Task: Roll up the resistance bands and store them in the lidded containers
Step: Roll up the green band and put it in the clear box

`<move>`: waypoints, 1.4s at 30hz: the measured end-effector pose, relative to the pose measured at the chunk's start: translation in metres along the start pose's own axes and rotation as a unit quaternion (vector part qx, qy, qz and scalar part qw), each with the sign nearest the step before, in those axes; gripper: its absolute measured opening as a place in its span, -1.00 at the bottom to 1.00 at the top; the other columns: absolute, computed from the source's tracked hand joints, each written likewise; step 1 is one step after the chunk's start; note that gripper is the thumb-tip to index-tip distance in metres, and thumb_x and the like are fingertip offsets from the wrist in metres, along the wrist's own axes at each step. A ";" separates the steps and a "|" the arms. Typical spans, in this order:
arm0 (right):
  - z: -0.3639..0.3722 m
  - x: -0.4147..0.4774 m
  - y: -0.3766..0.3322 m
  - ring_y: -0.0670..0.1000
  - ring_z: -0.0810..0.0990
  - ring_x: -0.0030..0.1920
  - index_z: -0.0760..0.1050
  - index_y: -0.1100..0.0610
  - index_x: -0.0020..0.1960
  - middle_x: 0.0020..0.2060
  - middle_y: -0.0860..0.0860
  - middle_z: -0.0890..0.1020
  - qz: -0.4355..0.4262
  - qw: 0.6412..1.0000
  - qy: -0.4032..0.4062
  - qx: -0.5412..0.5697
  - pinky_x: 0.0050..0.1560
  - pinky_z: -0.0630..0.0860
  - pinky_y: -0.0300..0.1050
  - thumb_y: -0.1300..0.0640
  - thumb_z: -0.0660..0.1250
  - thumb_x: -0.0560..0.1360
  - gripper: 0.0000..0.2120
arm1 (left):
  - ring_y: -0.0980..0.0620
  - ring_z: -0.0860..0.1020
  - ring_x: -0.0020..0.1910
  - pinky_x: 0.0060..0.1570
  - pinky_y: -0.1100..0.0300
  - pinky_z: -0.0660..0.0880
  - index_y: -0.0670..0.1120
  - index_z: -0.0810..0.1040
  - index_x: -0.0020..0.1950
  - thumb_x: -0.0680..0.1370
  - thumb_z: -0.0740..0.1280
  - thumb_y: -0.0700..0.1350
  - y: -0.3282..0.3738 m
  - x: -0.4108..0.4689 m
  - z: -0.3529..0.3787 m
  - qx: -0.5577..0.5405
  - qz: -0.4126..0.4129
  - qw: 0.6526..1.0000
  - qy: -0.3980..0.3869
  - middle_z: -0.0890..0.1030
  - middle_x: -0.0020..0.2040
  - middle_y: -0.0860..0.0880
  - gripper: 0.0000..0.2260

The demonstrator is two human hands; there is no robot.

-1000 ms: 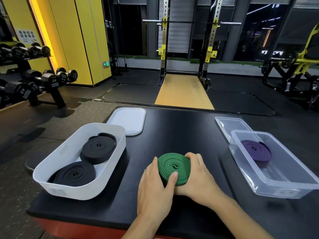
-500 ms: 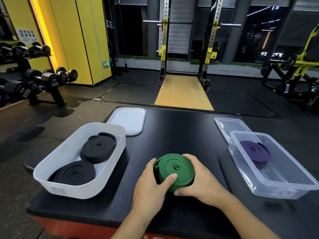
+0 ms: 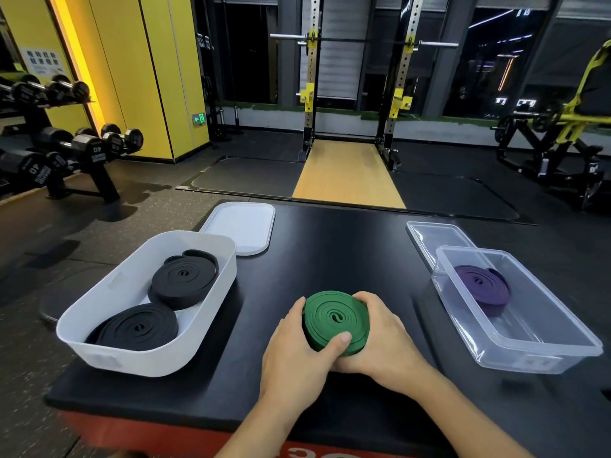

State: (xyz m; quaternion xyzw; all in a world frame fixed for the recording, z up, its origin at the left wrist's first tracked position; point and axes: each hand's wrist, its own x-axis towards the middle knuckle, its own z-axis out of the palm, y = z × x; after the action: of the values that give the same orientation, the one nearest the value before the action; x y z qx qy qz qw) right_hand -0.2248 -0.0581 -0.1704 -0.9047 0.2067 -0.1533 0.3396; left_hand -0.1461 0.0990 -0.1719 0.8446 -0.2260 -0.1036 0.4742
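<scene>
Gripping the coiled green rubber resistance band (image 3: pixel 335 320) from both sides, I see it at the near middle of the black padded table (image 3: pixel 330 252). My left hand (image 3: pixel 297 355) clasps its left edge, thumb laid over the near rim; my right hand (image 3: pixel 383 338) curls round its right edge. On the left stands a round-cornered white plastic tub (image 3: pixel 142 358) with a far black rolled band (image 3: pixel 183 279) and a near black rolled band (image 3: pixel 139 327); its flat white lid (image 3: pixel 239 226) lies just beyond. On the right, a clear rectangular plastic container (image 3: pixel 529 345) holds a rolled purple band (image 3: pixel 482 285) at its far end, with a clear lid (image 3: pixel 433 236) behind it.
</scene>
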 end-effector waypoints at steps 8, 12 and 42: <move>0.010 -0.010 -0.001 -0.14 0.32 0.37 0.17 -0.08 0.60 0.27 -0.28 0.31 0.013 0.998 0.033 -0.052 0.43 0.31 -0.05 -0.50 0.41 0.05 0.21 | 0.21 0.49 0.31 0.23 0.25 0.39 0.16 0.29 0.58 0.45 0.53 0.22 0.006 -0.001 0.003 -0.035 -0.022 0.999 0.007 0.51 0.22 0.34 -0.24; 0.003 0.001 -0.002 -0.25 0.26 0.35 0.13 -0.09 0.62 0.26 -0.45 0.28 -0.002 1.000 -0.020 0.012 0.41 0.31 -0.16 -0.35 0.56 0.11 0.20 | 0.11 0.48 0.39 0.25 0.20 0.38 0.15 0.25 0.60 0.48 0.51 0.22 0.014 -0.008 0.004 -0.048 -0.051 0.996 0.049 0.49 0.36 0.28 -0.24; 0.054 -0.006 -0.061 0.08 0.23 0.49 -0.05 0.16 0.59 0.48 0.05 0.15 0.168 0.962 0.128 -0.175 0.49 0.25 -0.06 -0.72 0.11 0.02 0.41 | -0.01 0.59 0.18 0.39 -0.13 0.39 0.13 0.62 -0.02 0.22 -0.28 0.71 0.012 0.006 -0.029 -0.130 -0.132 0.982 0.035 0.69 0.00 0.13 -0.06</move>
State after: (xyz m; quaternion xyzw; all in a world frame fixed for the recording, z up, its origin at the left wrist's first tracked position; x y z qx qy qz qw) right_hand -0.1912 0.0161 -0.1690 -0.8750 0.4210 -0.1698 0.1679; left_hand -0.1328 0.1124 -0.1461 0.8013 -0.0805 -0.1642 0.5696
